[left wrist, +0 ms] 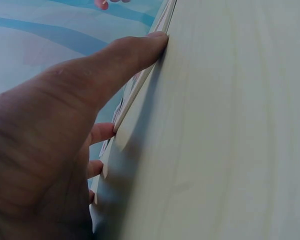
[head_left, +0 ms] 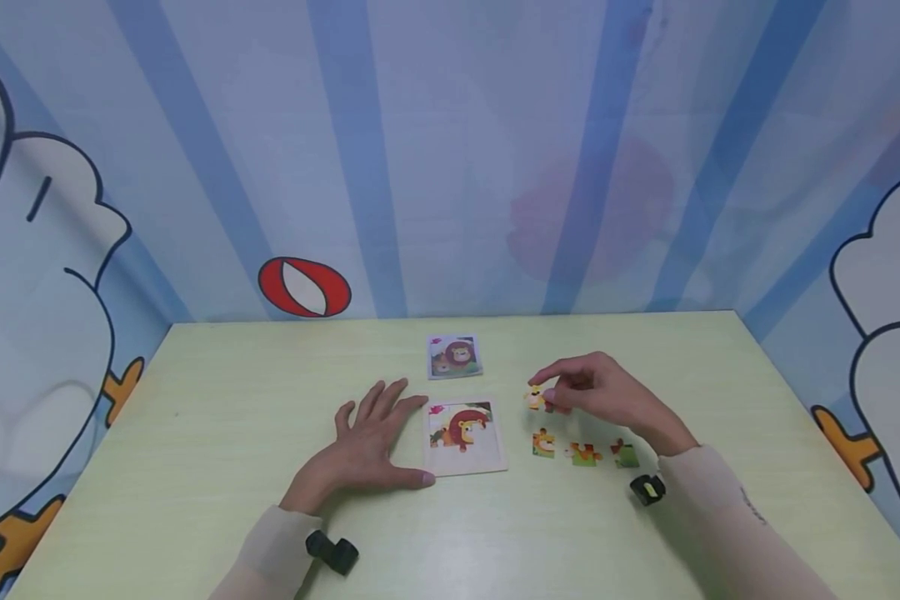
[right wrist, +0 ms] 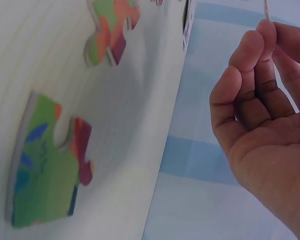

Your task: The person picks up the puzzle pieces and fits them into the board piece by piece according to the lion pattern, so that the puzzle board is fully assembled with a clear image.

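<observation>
My left hand [head_left: 366, 446] lies with spread fingers at the left side of a white puzzle board [head_left: 468, 463]. Its thumb touches the board's near left corner and its index finger the far left corner. Several joined pieces on the board show part of a lion picture [head_left: 462, 427]. My right hand [head_left: 607, 393], to the board's right, pinches a puzzle piece [head_left: 534, 398] between thumb and index finger above the table. In the right wrist view only a thin edge of that piece [right wrist: 267, 10] shows.
Near the right hand lie loose puzzle pieces: an orange-and-green one [head_left: 543, 443], a middle one [head_left: 585, 454] and a green one [head_left: 626, 454]. Behind the board is a small lion picture card [head_left: 454, 357]. A striped blue backdrop [head_left: 457, 167] stands at the table's [head_left: 232, 400] far edge.
</observation>
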Action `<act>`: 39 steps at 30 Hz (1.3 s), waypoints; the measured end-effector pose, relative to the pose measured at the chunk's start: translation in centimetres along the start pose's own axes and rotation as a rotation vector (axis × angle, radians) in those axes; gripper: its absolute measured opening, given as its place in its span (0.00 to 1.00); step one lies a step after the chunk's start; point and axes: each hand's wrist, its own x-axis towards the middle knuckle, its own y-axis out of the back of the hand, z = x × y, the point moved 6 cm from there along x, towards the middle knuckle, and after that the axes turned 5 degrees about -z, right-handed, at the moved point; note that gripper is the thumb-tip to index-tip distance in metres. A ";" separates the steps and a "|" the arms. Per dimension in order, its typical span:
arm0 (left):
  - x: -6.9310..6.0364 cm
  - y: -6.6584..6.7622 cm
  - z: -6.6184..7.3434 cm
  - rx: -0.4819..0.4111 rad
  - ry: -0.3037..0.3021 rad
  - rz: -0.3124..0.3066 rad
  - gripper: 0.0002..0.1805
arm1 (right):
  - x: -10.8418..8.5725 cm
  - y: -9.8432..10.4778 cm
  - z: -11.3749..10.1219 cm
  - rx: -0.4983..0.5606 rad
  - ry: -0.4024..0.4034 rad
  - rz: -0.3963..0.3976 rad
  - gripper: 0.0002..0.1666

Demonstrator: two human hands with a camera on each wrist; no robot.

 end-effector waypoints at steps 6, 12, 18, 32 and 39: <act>0.0 -0.1 -0.1 0.001 0.003 -0.002 0.59 | 0.5 -0.4 -0.3 0.005 -0.002 0.009 0.17; -0.1 -0.1 -0.2 -0.002 0.004 0.000 0.59 | 1.0 -1.2 -0.8 0.019 0.008 0.004 0.17; 0.0 -0.1 -0.2 -0.001 0.000 0.000 0.59 | 1.9 -2.0 -1.2 -0.002 0.042 -0.015 0.17; -0.1 0.1 0.1 0.000 0.002 -0.001 0.59 | 3.2 -3.4 -1.3 0.008 -0.001 -0.038 0.16; -0.1 0.0 0.1 0.000 0.005 -0.003 0.59 | 3.7 -4.1 -1.4 -0.009 0.029 -0.066 0.16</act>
